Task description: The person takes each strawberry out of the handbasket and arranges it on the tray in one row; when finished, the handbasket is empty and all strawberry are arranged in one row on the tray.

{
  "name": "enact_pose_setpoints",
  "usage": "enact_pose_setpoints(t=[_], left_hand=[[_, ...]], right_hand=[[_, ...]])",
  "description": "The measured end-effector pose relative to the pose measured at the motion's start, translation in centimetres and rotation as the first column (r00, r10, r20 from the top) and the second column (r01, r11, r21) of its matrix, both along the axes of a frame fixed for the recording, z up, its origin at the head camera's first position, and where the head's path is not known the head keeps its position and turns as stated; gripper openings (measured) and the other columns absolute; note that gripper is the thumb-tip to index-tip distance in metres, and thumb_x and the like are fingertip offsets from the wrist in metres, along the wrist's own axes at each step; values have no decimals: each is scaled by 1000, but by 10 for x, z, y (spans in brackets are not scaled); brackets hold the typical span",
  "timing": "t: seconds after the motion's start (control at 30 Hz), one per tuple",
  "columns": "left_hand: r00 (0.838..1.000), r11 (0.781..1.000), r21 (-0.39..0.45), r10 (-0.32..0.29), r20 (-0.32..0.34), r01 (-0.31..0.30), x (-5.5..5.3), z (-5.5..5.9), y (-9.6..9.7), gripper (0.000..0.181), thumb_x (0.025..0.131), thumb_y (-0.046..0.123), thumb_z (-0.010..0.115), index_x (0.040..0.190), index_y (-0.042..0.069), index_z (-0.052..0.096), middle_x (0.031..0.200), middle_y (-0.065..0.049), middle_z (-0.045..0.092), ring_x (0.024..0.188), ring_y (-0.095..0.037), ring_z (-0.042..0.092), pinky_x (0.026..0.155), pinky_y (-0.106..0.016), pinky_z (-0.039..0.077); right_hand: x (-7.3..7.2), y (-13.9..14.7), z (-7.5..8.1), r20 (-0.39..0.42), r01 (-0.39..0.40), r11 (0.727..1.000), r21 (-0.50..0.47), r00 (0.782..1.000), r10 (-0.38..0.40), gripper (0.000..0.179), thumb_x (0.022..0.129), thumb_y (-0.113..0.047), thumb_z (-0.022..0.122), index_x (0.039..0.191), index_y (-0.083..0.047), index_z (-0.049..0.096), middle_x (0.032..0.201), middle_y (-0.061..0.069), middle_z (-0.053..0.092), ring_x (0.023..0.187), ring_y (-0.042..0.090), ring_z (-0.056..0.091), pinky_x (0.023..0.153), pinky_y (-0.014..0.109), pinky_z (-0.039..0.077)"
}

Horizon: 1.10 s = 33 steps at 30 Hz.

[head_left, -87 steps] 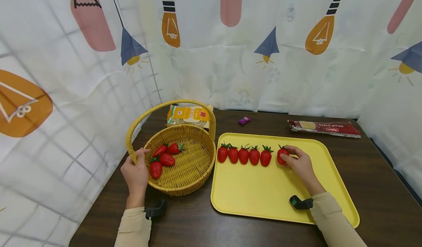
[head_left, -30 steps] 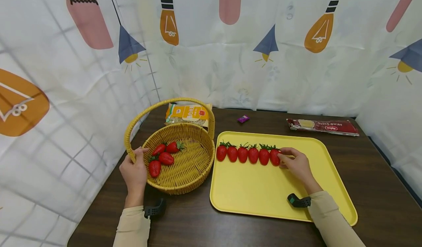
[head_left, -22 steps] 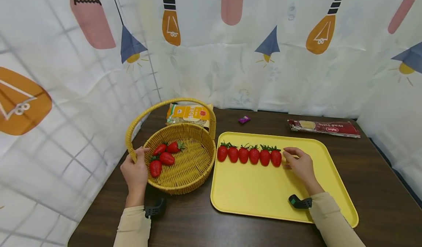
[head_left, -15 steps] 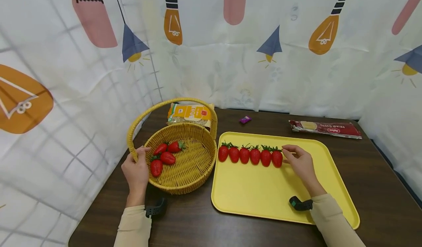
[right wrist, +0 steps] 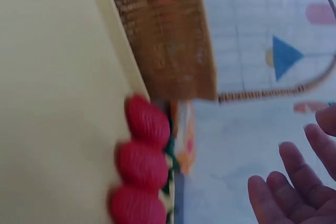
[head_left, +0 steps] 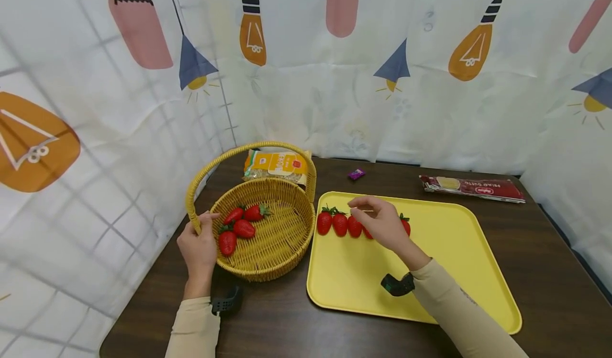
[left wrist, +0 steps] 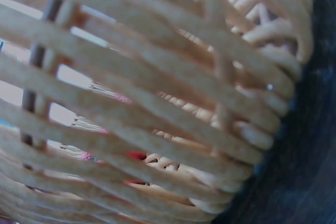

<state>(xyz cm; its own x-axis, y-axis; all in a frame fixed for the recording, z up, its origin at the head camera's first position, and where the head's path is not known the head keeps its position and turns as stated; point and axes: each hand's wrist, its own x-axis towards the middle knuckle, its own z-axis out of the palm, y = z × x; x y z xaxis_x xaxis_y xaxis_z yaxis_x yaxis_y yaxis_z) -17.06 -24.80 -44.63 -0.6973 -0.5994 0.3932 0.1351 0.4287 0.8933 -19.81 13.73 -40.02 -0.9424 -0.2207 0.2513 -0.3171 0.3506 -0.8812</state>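
Observation:
My left hand [head_left: 198, 249] grips the yellow woven basket [head_left: 272, 246] where its handle joins the left rim. Several strawberries [head_left: 244, 229] lie inside, toward its left side. In the left wrist view the basket's weave [left wrist: 131, 82] fills most of the frame. My right hand [head_left: 384, 228] passes over a row of strawberries [head_left: 324, 223] along the back of the yellow tray [head_left: 363, 278], hiding part of the row. Its fingers are loosely bent with nothing between them. The right wrist view shows the hand [right wrist: 294, 195] beside and apart from the strawberries [right wrist: 140, 166].
Behind the basket lies an orange-and-clear food packet [head_left: 279, 164]. A small purple wrapped candy [head_left: 356, 174] and a long red packet [head_left: 473, 188] lie at the back of the dark table [head_left: 272, 321]. A patterned curtain [head_left: 306, 97] hangs behind.
My right hand set a strawberry against the right end of the row, let go of it, then moved left above the row. The left hand keeps its hold on the basket.

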Motion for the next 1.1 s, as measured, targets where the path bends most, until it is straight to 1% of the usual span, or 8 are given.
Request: enact_pose_setpoints(t=[0.07, 0.2, 0.3, 0.4, 0.5, 0.63, 0.9, 1.1], left_hand=[[1000, 1000, 1, -3, 2, 3, 0, 1, 0, 48, 100, 44, 52, 95, 3, 77, 113, -14, 71, 109, -25, 63, 95, -39, 44], [1000, 1000, 1, -3, -5, 3, 2, 1, 0, 48, 100, 43, 53, 96, 2, 77, 114, -14, 70, 108, -25, 63, 92, -28, 43], [1000, 1000, 1, -4, -12, 4, 2, 1, 0, 47, 99, 43, 53, 96, 2, 77, 114, -15, 70, 107, -26, 63, 89, -20, 41], [1000, 1000, 4, -5, -13, 5, 1, 1, 0, 48, 99, 43, 53, 97, 2, 77, 114, -15, 70, 107, -26, 63, 89, -20, 40], [1000, 1000, 3, -4, -9, 4, 1, 0, 0, 48, 99, 44, 53, 97, 2, 77, 114, -14, 70, 107, -25, 62, 89, -20, 40], [1000, 1000, -2, -3, -13, 3, 2, 0, 0, 48, 99, 43, 53, 96, 2, 77, 113, -15, 71, 107, -26, 62, 87, -19, 39], [1000, 1000, -14, 3, -2, -3, 2, 1, 0, 49, 100, 44, 52, 95, 2, 77, 114, -14, 71, 109, -26, 62, 96, -41, 43], [1000, 1000, -3, -2, -3, 2, 1, 1, -1, 50, 100, 44, 52, 95, 2, 77, 114, -14, 70, 110, -27, 62, 97, -45, 42]], right_hand=[[-1, -19, 2, -14, -58, 998, -16, 998, 58, 19, 95, -20, 66, 109, -8, 70, 111, 12, 69, 96, 21, 67, 85, 31, 53], [-1, -55, 3, -44, -147, 989, -29, 988, 146, 16, 94, -16, 66, 108, -8, 70, 109, 8, 68, 86, 22, 68, 72, 28, 54], [-2, -78, -1, -70, -186, 982, -24, 980, 184, 16, 94, -15, 65, 108, -8, 70, 107, 3, 67, 84, 18, 67, 69, 28, 54], [-4, -97, -5, -85, -210, 978, -10, 974, 208, 15, 94, -14, 65, 108, -10, 71, 106, 0, 67, 87, 14, 64, 76, 31, 54], [-7, -113, -9, -69, -231, 973, -18, 971, 230, 15, 94, -14, 64, 108, -11, 71, 107, -1, 69, 92, 12, 63, 80, 34, 53], [-10, -133, -10, -13, -254, 966, -43, 967, 253, 16, 95, -16, 64, 108, -10, 71, 107, 1, 70, 92, 13, 64, 77, 31, 53], [-19, -171, -11, 46, -314, 949, -6, 948, 314, 19, 95, -19, 65, 109, -9, 71, 104, -3, 70, 89, 9, 63, 76, 24, 50], [-21, -197, -11, 109, -344, 937, 54, 935, 337, 22, 94, -21, 65, 112, -9, 70, 100, -7, 68, 87, 5, 62, 77, 21, 50]])
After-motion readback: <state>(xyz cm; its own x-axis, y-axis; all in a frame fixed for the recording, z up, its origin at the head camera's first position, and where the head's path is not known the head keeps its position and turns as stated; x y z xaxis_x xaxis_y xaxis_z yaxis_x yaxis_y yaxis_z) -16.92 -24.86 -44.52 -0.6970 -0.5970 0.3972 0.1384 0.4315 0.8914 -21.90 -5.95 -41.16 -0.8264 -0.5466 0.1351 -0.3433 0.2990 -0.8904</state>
